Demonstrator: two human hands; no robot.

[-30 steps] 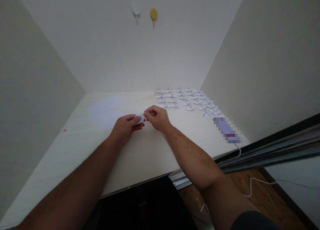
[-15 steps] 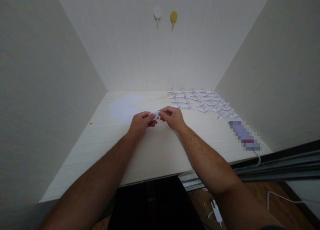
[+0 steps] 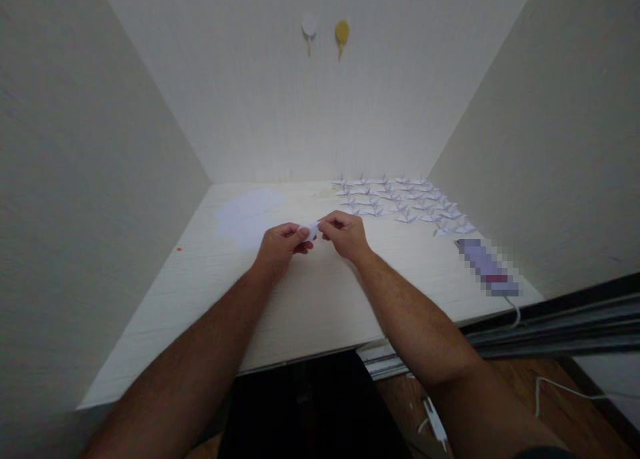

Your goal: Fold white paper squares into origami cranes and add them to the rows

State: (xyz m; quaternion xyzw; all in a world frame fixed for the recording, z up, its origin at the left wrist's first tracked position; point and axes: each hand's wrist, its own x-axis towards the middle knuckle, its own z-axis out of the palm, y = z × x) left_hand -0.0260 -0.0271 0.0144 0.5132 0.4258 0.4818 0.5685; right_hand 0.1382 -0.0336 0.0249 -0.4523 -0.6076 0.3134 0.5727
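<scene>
A small folded piece of white paper (image 3: 311, 230) is held between my two hands, above the middle of the white table (image 3: 320, 312). My left hand (image 3: 284, 243) pinches its left part, thumb on top. At its right end, the thumb and forefinger of my right hand (image 3: 345, 232) close on the paper's edge. My fingers cover much of it, so the exact fold cannot be made out. Sheets of white paper (image 3: 245, 212) lie to the left, beyond my left hand. Rows of folded white paper cranes (image 3: 395, 196) stand at the back right.
A blurred-out phone-like device (image 3: 487, 269) with a white cable (image 3: 514, 312) lies near the right edge. Walls close in the table on the left, back and right. Two hooks, one white (image 3: 309, 26) and one yellow (image 3: 342, 31), are on the back wall. A small orange speck (image 3: 179, 249) is at left.
The camera view has shifted slightly. Both hands keep their hold on the folded paper, and slightly more of it shows between them.
</scene>
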